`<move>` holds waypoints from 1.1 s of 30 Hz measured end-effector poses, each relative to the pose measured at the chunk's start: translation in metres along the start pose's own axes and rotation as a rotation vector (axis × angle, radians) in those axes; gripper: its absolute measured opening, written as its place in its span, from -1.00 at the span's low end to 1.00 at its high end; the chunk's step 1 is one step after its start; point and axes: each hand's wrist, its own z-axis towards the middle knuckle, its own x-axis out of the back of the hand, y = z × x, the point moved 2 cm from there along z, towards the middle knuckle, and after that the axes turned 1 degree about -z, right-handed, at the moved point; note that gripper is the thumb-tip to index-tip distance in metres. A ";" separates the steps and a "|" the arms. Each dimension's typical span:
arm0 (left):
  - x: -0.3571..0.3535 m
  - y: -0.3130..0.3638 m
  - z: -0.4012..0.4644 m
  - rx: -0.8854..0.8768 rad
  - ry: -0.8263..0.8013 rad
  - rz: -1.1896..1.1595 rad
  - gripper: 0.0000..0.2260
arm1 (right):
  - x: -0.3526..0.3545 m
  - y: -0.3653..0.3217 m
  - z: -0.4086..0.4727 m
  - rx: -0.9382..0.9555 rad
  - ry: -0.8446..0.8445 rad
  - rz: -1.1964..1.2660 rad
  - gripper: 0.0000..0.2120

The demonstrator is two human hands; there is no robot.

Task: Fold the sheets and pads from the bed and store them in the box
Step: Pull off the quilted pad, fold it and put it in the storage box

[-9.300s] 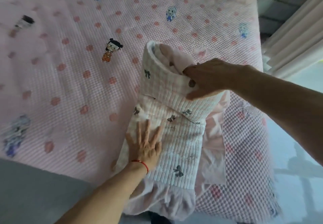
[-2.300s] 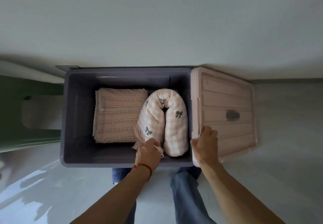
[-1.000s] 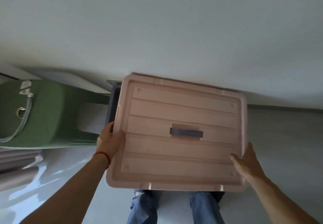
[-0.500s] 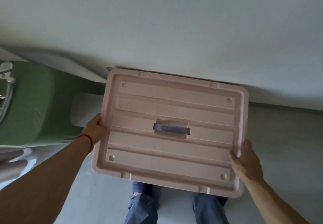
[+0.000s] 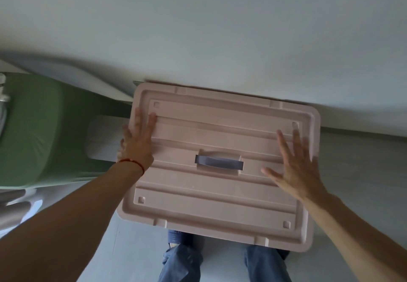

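Observation:
A pink ribbed lid (image 5: 215,200) with a grey handle (image 5: 219,162) in its middle lies flat over the storage box and hides the box and the folded bedding inside. My left hand (image 5: 137,141) lies flat on the lid's left edge, fingers straight, a red cord on the wrist. My right hand (image 5: 296,167) is spread over the lid's right side with straight fingers; it is blurred, and I cannot tell whether it touches the lid.
The box stands on a pale grey floor (image 5: 363,171) against a white wall (image 5: 198,28). A green padded piece of furniture (image 5: 41,132) stands to the left. My legs in blue jeans (image 5: 182,262) are right below the lid.
Both hands have let go of the lid's edges and now lie flat over its top. The lid has settled down over the box.

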 end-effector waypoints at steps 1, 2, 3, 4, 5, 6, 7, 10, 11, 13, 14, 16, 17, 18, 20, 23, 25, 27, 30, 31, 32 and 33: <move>-0.003 -0.002 0.000 0.006 -0.008 0.004 0.06 | 0.003 -0.012 0.012 0.024 -0.017 -0.019 0.12; -0.004 -0.002 -0.001 0.005 -0.018 0.000 0.05 | 0.005 -0.023 0.020 0.032 -0.037 -0.030 0.14; -0.005 -0.003 0.000 0.000 -0.028 0.001 0.04 | 0.004 -0.034 0.026 0.017 -0.052 -0.030 0.16; -0.003 -0.002 -0.001 -0.003 -0.038 0.001 0.03 | 0.003 -0.042 0.030 -0.006 -0.058 -0.025 0.19; 0.001 -0.005 -0.002 -0.011 -0.038 -0.008 0.01 | 0.003 -0.051 0.030 -0.032 -0.068 -0.012 0.20; 0.006 -0.007 -0.002 -0.025 -0.038 -0.034 -0.01 | 0.002 -0.055 0.028 -0.054 -0.082 0.010 0.21; 0.010 -0.013 -0.002 -0.051 -0.020 -0.069 -0.05 | 0.001 -0.056 0.027 -0.065 -0.082 0.038 0.21; 0.025 -0.031 0.006 -0.163 -0.009 -0.172 -0.14 | 0.003 -0.051 0.033 -0.064 -0.093 0.056 0.18; 0.027 -0.032 0.007 -0.185 -0.004 -0.211 -0.16 | 0.003 -0.049 0.035 -0.060 -0.108 0.036 0.19; 0.029 -0.028 0.007 -0.184 0.030 -0.265 -0.13 | 0.000 -0.049 0.037 -0.051 -0.120 -0.009 0.20; 0.029 -0.024 0.006 -0.156 0.061 -0.257 -0.07 | -0.002 -0.049 0.039 -0.038 -0.109 -0.041 0.19; 0.021 -0.017 -0.001 -0.061 0.066 -0.203 0.05 | -0.001 -0.047 0.036 -0.026 -0.079 -0.083 0.18; 0.017 -0.018 -0.005 -0.031 0.043 -0.199 0.08 | -0.002 -0.048 0.034 -0.025 -0.072 -0.087 0.17; 0.013 -0.019 -0.008 -0.032 0.031 -0.197 0.09 | -0.004 -0.046 0.033 -0.023 -0.062 -0.086 0.16; 0.010 -0.020 -0.005 -0.040 0.019 -0.201 0.08 | -0.006 -0.046 0.034 -0.020 -0.062 -0.092 0.15; 0.008 -0.024 0.014 0.031 -0.027 -0.227 -0.05 | -0.006 -0.048 0.042 -0.046 -0.118 -0.067 0.12; 0.001 -0.031 0.026 -0.047 -0.059 -0.154 -0.14 | -0.009 -0.049 0.048 -0.052 -0.091 -0.090 0.13; -0.001 -0.039 0.030 -0.076 -0.103 -0.172 -0.17 | -0.014 -0.054 0.048 -0.054 -0.079 -0.107 0.14; 0.004 -0.018 0.020 0.056 -0.198 -0.056 -0.20 | -0.014 -0.056 0.046 -0.060 -0.110 -0.035 0.15; 0.008 -0.001 0.011 0.120 -0.209 0.030 -0.17 | -0.009 -0.056 0.044 -0.038 -0.123 -0.012 0.16; 0.012 0.021 -0.001 0.135 -0.195 0.114 -0.13 | -0.003 -0.052 0.041 -0.006 -0.129 0.007 0.17; 0.013 0.042 -0.015 0.100 -0.168 0.154 -0.09 | 0.001 -0.048 0.034 0.031 -0.129 0.011 0.18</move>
